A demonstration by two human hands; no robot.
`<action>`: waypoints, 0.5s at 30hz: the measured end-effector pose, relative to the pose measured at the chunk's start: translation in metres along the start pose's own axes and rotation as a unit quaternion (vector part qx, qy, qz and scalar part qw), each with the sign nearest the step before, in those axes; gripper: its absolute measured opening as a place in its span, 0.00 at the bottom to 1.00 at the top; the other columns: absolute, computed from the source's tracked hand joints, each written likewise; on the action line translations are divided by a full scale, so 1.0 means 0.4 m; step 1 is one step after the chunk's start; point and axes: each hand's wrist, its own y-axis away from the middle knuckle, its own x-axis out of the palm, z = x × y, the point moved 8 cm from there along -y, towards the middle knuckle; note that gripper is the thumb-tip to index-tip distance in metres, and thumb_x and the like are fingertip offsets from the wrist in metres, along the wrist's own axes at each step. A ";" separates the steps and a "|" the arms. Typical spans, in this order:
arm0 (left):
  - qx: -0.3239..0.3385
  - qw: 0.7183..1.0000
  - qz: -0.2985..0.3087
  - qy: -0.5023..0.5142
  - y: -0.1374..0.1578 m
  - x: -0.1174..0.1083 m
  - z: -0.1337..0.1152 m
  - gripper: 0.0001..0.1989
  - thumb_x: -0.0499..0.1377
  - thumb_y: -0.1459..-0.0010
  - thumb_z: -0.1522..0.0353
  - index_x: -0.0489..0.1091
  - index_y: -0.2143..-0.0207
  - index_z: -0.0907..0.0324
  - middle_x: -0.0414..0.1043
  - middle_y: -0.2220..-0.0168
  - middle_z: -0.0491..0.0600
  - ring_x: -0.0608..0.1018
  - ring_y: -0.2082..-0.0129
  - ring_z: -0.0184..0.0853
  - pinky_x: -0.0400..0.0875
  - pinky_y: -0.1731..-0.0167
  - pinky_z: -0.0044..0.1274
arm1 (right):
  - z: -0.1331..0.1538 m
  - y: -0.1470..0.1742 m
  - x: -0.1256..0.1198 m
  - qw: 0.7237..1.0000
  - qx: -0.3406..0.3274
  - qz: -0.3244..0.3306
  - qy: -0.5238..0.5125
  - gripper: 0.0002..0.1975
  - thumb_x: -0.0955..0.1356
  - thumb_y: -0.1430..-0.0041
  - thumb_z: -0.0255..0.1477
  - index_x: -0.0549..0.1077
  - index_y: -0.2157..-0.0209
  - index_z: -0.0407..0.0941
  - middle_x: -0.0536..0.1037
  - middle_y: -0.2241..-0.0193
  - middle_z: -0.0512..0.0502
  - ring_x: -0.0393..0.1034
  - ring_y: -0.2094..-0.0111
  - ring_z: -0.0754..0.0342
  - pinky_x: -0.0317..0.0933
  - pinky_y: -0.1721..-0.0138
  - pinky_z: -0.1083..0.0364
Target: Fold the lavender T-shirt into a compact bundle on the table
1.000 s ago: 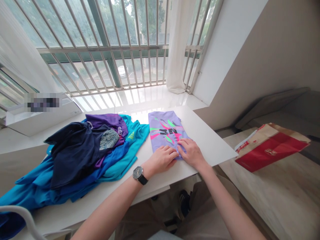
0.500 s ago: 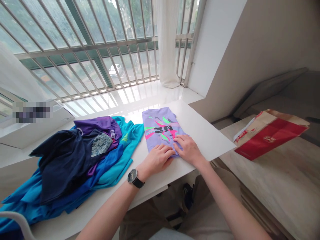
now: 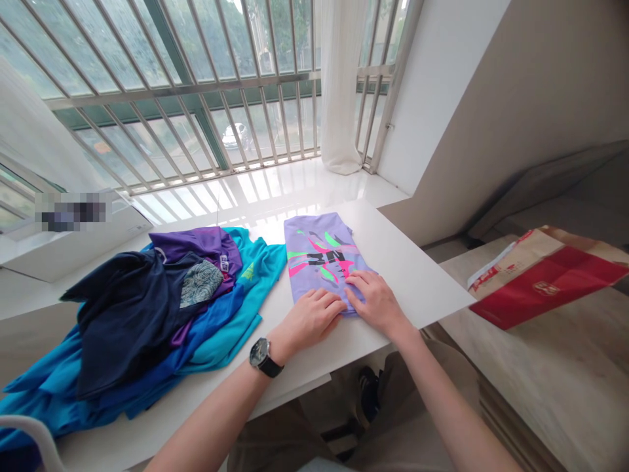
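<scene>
A lavender T-shirt (image 3: pixel 322 259), folded into a rough rectangle, lies flat on the white table with its pink, green and black print facing up. My left hand (image 3: pixel 314 314), a black-strapped watch on its wrist, rests on the shirt's near edge with the fingers stretched out close together. Beside it my right hand (image 3: pixel 376 298) touches the near right corner, fingers apart and lying on the cloth. Neither hand grips the shirt; the thumb of the left is partly hidden.
To the left lies a heap of loose clothes (image 3: pixel 132 321), navy, purple, blue and teal. The white table (image 3: pixel 407 262) meets a barred window ledge. A red and tan paper bag (image 3: pixel 550 282) stands at the right. A white curved bar (image 3: pixel 29 426) shows at bottom left.
The camera view has shifted slightly, so most things sit a little further right. Both hands remain on the folded T-shirt, almost unmoved against it.
</scene>
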 end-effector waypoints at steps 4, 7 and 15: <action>-0.001 1.000 0.002 -0.012 0.000 0.001 0.003 0.11 0.49 0.31 0.71 0.68 0.52 0.57 0.73 0.59 0.50 0.73 0.61 0.38 0.68 0.62 0.29 | -0.026 -0.001 -0.006 0.998 0.023 -0.018 -0.059 0.07 0.65 0.36 0.29 0.75 0.58 0.46 0.78 0.56 0.41 0.72 0.53 0.45 0.66 0.49 0.44; 0.009 1.000 0.009 -0.005 0.000 -0.001 0.001 0.10 0.51 0.33 0.72 0.70 0.53 0.57 0.72 0.59 0.49 0.73 0.62 0.37 0.66 0.63 0.28 | -0.042 -0.004 -0.016 0.993 0.044 -0.038 -0.101 0.06 0.66 0.38 0.30 0.75 0.61 0.47 0.78 0.57 0.42 0.72 0.53 0.45 0.66 0.49 0.44; 0.012 0.999 -0.008 0.037 0.007 -0.014 0.003 0.11 0.54 0.33 0.66 0.71 0.52 0.55 0.72 0.51 0.52 0.74 0.55 0.40 0.68 0.55 0.31 | -0.203 0.027 -0.027 0.895 0.269 -0.167 -0.314 0.17 0.66 0.38 0.44 0.77 0.67 0.45 0.81 0.67 0.44 0.75 0.64 0.49 0.69 0.61 0.51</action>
